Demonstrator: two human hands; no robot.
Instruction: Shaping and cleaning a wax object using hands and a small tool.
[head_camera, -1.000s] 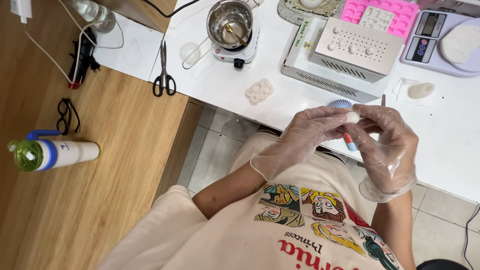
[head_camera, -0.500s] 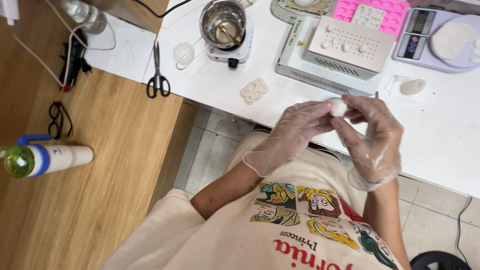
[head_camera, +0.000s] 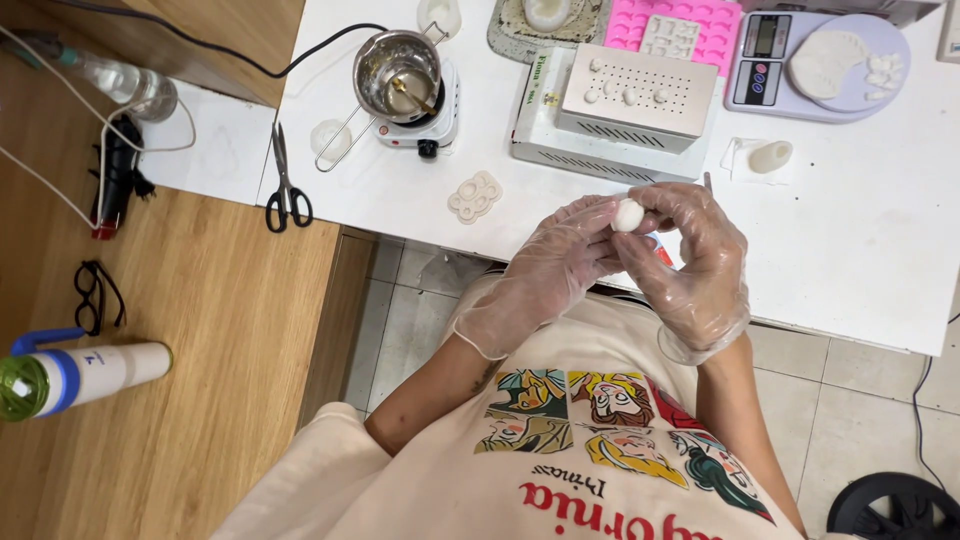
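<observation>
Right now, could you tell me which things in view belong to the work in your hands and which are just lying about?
In use:
- small white lump, pinched between both gloved hands
- left hand
- right hand

Lying about:
- scissors
- glasses
- metal pot on a small hotplate
- pink mould
- kitchen scale
- white bottle

white worktop (head_camera: 860, 250) across upper right; light wooden surface (head_camera: 200, 330) at left, butted against its edge. pale grey floor tiles (head_camera: 870, 400) with dark grout below. even, soft lighting; faint shadows.
</observation>
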